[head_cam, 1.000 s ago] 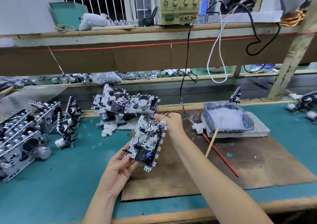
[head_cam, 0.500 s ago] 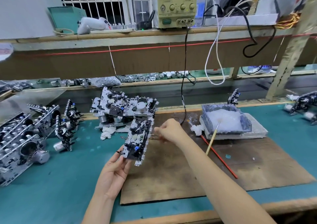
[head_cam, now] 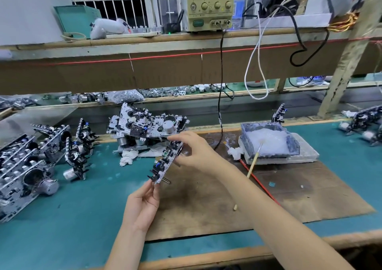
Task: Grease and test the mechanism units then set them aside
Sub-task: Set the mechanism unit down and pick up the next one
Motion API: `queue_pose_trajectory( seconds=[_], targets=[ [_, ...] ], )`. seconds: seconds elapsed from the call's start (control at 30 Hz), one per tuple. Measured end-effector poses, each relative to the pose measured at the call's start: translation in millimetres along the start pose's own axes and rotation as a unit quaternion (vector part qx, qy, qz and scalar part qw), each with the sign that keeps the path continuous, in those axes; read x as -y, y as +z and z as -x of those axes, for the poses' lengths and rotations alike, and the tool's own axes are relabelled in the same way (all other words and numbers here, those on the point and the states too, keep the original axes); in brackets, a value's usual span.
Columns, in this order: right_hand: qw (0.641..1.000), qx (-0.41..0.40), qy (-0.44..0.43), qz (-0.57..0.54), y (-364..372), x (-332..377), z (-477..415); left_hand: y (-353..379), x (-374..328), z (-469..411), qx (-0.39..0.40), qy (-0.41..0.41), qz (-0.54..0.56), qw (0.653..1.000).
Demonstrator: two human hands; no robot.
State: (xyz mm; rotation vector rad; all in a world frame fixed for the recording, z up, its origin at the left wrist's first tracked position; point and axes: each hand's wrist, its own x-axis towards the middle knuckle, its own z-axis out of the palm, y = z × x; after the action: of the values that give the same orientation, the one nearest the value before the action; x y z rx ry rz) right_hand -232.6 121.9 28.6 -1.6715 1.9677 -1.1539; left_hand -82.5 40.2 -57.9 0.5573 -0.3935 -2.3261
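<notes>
A heap of units (head_cam: 26,166) at nine o'clock defies counting; one mechanism unit (head_cam: 166,162) stands edge-on at centre; one grease tray (head_cam: 293,143) and one brush (head_cam: 253,164) sit at three o'clock. The left hand (head_cam: 142,203) pinches the unit's lower end, fingers half-open; the right hand (head_cam: 194,152) grasps its top.

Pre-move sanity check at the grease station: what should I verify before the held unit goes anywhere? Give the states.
1. Mechanism unit held at both ends, left hand low, right hand high: ok.
2. Brush parked in grease tray: ok.
3. Power supply display lit: ok.
4. Black lead joined to the unit: cannot tell.
5. Grease on the unit: cannot tell, as it is edge-on.
</notes>
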Motion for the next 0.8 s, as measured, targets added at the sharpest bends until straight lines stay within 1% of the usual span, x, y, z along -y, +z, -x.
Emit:
queue_pose_trajectory(
  seconds=[0.07, 0.1, 0.13, 0.23, 0.27, 0.3, 0.33, 0.37, 0.4, 0.43, 0.47, 0.5, 0.53, 0.57, 0.67, 0.7, 0.73, 0.8],
  targets=[
    [1.0, -0.014, 0.004, 0.004, -4.6, 2.5, 0.4, 4.5, -2.8, -0.6, 0.037, -0.022, 0.027, 0.999],
    [1.0, -0.027, 0.003, -0.003, -7.5, 3.1, -0.6, 6.7, -4.9, 0.2, 0.041, -0.033, 0.022, 0.998],
    [0.999, -0.041, -0.003, -0.011, -10.3, 4.5, -1.3, 9.2, -7.0, 0.3, 0.035, -0.037, -0.007, 0.999],
    [0.995, -0.082, -0.016, -0.046, -17.7, 6.3, -6.1, 21.6, -14.8, 0.1, -0.007, -0.037, -0.157, 0.987],
    [0.994, -0.092, -0.015, -0.049, -20.3, 6.7, -8.1, 24.6, -19.1, -0.5, -0.005, -0.027, -0.226, 0.974],
    [0.994, -0.101, -0.014, -0.049, -23.0, 6.8, -10.5, 29.2, -24.1, -0.4, -0.002, -0.002, -0.305, 0.952],
    [0.993, -0.107, -0.012, -0.051, -25.3, 6.9, -12.9, 34.1, -29.6, 0.8, -0.008, 0.048, -0.388, 0.92],
    [0.992, -0.111, -0.011, -0.057, -27.2, 6.8, -15.4, 39.1, -35.6, 2.0, -0.026, 0.124, -0.459, 0.879],
    [0.992, -0.115, -0.008, -0.06, -28.2, 7.1, -17.3, 45.0, -42.1, 3.8, -0.041, 0.21, -0.508, 0.834],
    [0.991, -0.118, -0.005, -0.06, -28.2, 7.0, -19.3, 52.4, -48.6, 6.2, -0.043, 0.286, -0.528, 0.799],
    [0.991, -0.119, 0.0, -0.058, -26.8, 6.9, -21.2, 61.5, -53.4, 10.9, -0.031, 0.34, -0.539, 0.77],
    [0.991, -0.117, 0.008, -0.058, -24.8, 6.3, -22.8, 70.2, -56.1, 14.8, -0.013, 0.374, -0.556, 0.743],
    [0.992, -0.115, 0.018, -0.057, -22.3, 5.6, -24.2, 78.5, -57.1, 18.0, 0.006, 0.394, -0.584, 0.71],
    [0.992, -0.112, 0.027, -0.053, -19.7, 4.8, -25.4, 86.6, -56.5, 20.2, 0.021, 0.405, -0.624, 0.668],
    [0.993, -0.11, 0.04, -0.016, -11.7, 2.5, -26.5, 101.8, -47.4, 16.2, 0.042, 0.419, -0.749, 0.512],
    [0.993, -0.112, 0.038, 0.0, -9.1, 1.8, -26.1, 105.1, -43.9, 12.9, 0.03, 0.407, -0.782, 0.471],
    [0.993, -0.113, 0.036, 0.012, -6.8, 1.1, -25.1, 107.5, -41.1, 9.6, 0.014, 0.391, -0.807, 0.442],
    [0.993, -0.107, 0.041, 0.021, -5.6, -1.0, -21.4, 110.1, -36.8, 5.6, -0.009, 0.365, -0.836, 0.409]
  ],
)
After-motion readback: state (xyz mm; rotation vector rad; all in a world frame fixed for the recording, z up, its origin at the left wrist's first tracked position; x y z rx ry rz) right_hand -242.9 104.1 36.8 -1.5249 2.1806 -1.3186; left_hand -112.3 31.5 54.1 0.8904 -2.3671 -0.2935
